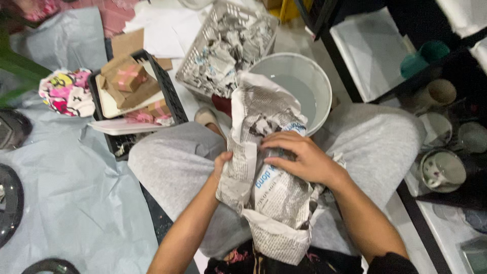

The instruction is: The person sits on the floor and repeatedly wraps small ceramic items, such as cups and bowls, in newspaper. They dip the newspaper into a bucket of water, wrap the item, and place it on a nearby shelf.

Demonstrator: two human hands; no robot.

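Both grips, left hand (pixel 222 163) and right hand (pixel 299 158), clasp a crumpled, black-printed newspaper bundle (pixel 269 187).

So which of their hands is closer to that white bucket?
The right hand. It lies on the newspaper bundle just below the white bucket; the left hand grips the bundle's far side, further away.

Counts: 2 hands, left (pixel 222 165) and right (pixel 299 157); 1 newspaper bundle (pixel 269 198); 1 white bucket (pixel 317 81); 2 crates, black (pixel 170 96) and white with crumpled paper (pixel 200 48); 1 patterned mug (pixel 442 170) at right.
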